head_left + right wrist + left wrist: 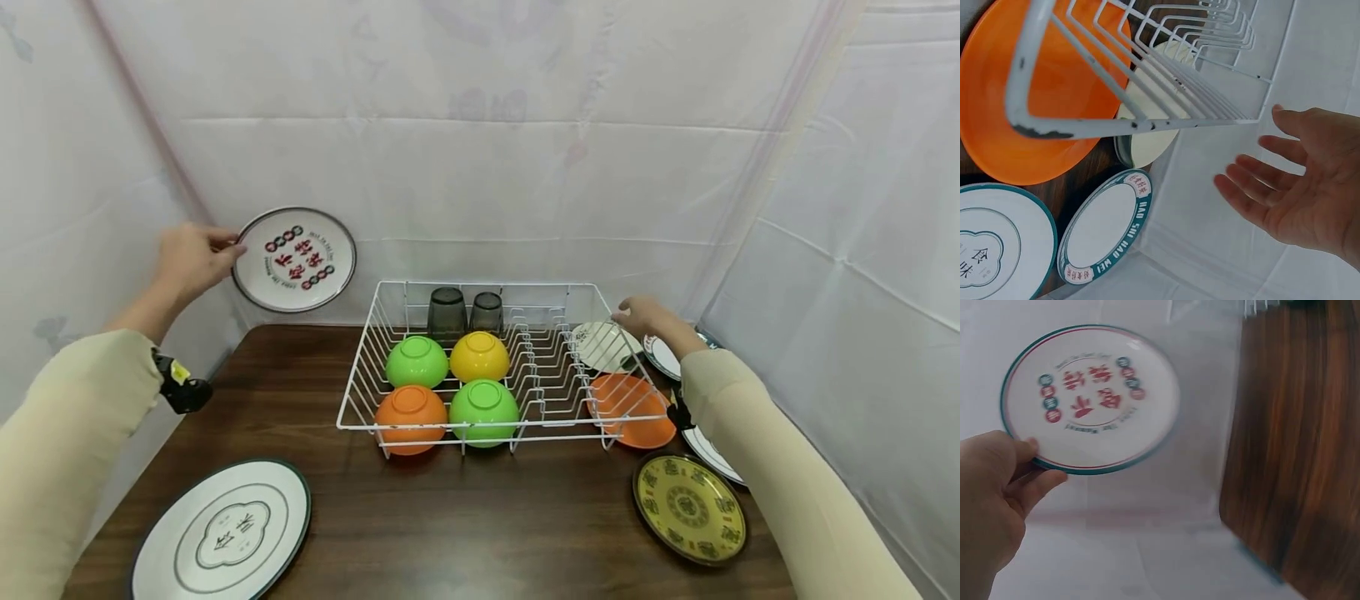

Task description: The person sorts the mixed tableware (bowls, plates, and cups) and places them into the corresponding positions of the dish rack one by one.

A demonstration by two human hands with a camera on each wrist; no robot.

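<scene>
- Nearest the camera, below the person's left forearm, a large white round plate with a dark green rim (222,533) lies flat at the front corner of the brown wooden table (465,525).
- Up and away from it, the left hand (191,260) pinches the rim of a white round plate with red lettering and a dark rim (296,259), thumb on its face and fingers behind; the plate is held upright in the air against the white cloth backdrop (480,125), past the table's far left corner.
- The right hand (645,317) hovers with fingers spread and relaxed, holding nothing, just beside the far right corner of the white wire dish rack (360,417) and above a small cream plate (603,345).
- To do this well, the person would likely keep the pinch firm, since it grips only the rim, and hold the plate vertical so it can meet the upright rack slots between the hands.
- Room is tight on the left: the cloth wall stands close behind the held plate.
- Four upturned green, yellow and orange plastic bowls fill the rack's near-left part; the slotted right part looks open, so that seems the free path.
</scene>
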